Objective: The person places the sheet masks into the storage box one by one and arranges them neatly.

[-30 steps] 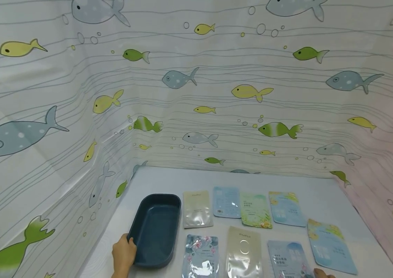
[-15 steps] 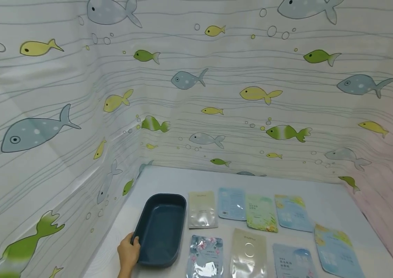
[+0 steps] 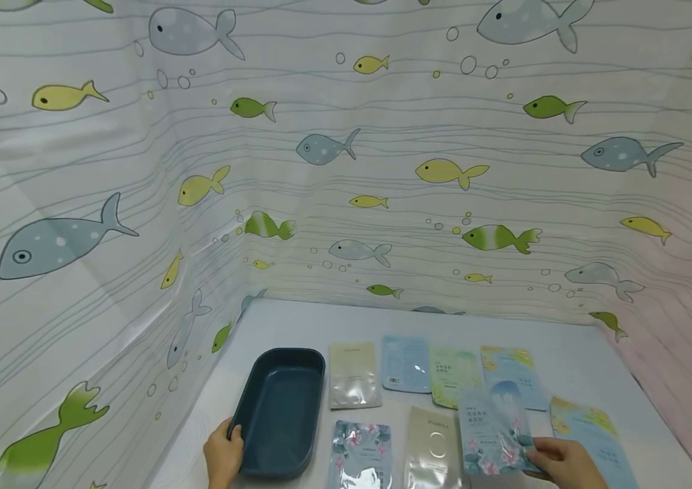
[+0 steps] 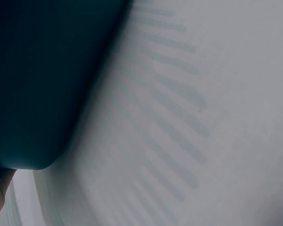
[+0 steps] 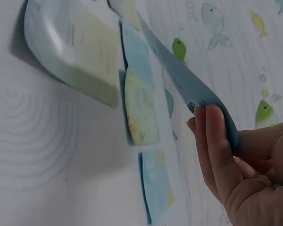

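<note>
We pinch a light blue floral packet (image 3: 489, 435) by its lower right edge between the thumb and fingers of our right hand (image 3: 568, 463); from the right wrist we see it side-on, slightly bowed, raised clear of the white table (image 3: 327, 319). Seen from the head, it partly hides the green packet (image 3: 452, 367) and the rear blue-and-yellow packet (image 3: 511, 367). Our left hand (image 3: 223, 455) grips the dark blue tray (image 3: 281, 414) by its left side, thumb over the rim; the left wrist view catches only a bit of that hand beside a corner of the tray. The tray stands at the left of the table. Just right of it lie a plain beige packet (image 3: 354, 377) at the back and a pink-flowered packet (image 3: 360, 451) in front. We also see a pale blue packet (image 3: 405, 363) meeting the green one's edge, a ringed beige packet (image 3: 434, 451) near the middle and, at the far right, a front blue-and-yellow packet (image 3: 593, 431). Fish-patterned sheeting (image 3: 321, 183) rises beyond the table.
</note>
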Action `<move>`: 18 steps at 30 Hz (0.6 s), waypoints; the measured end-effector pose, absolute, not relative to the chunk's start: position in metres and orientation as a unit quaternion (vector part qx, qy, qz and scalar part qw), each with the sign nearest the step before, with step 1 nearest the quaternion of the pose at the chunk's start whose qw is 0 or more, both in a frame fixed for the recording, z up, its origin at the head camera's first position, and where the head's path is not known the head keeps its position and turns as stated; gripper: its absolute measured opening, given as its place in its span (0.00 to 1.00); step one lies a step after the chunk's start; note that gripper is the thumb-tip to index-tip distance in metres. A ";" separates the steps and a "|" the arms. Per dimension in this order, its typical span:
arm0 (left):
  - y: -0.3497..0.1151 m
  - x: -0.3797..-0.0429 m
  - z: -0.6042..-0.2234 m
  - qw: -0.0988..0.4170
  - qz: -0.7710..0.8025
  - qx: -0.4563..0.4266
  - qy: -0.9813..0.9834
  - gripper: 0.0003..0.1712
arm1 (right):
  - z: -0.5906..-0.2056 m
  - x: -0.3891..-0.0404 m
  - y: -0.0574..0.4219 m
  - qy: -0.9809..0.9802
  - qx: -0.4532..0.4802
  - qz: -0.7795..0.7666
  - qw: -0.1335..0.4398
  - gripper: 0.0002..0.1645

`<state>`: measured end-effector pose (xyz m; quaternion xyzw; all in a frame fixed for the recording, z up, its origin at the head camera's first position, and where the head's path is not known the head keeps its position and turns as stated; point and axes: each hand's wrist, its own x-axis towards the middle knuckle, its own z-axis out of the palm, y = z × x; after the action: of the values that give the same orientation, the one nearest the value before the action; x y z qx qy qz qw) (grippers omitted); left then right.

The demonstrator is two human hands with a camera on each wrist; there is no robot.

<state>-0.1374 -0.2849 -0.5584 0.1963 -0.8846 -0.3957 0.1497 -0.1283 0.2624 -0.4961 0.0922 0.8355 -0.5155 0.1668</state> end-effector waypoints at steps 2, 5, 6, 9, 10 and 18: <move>-0.286 -0.137 -0.559 0.143 -0.398 0.199 -0.884 0.18 | -0.489 -0.133 0.252 0.832 0.062 -0.528 0.158 0.29; -0.286 -0.136 -0.560 0.145 -0.395 0.199 -0.885 0.17 | -0.484 -0.138 0.238 0.804 0.037 -0.575 0.148 0.28; -0.286 -0.135 -0.560 0.146 -0.393 0.198 -0.886 0.17 | -0.482 -0.139 0.233 0.791 0.031 -0.593 0.147 0.28; -0.285 -0.134 -0.560 0.149 -0.390 0.197 -0.887 0.17 | -0.480 -0.144 0.218 0.768 0.014 -0.625 0.137 0.27; -0.285 -0.134 -0.559 0.150 -0.389 0.198 -0.887 0.17 | -0.479 -0.145 0.213 0.769 0.016 -0.626 0.129 0.26; -0.284 -0.135 -0.558 0.137 -0.394 0.201 -0.886 0.18 | -0.473 -0.157 0.170 0.775 -0.030 -0.622 0.112 0.25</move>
<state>-0.1355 -0.2843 -0.5579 0.2014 -0.8862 -0.3940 0.1374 -0.1572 0.1700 -0.4731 -0.0300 0.7747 -0.6216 0.1122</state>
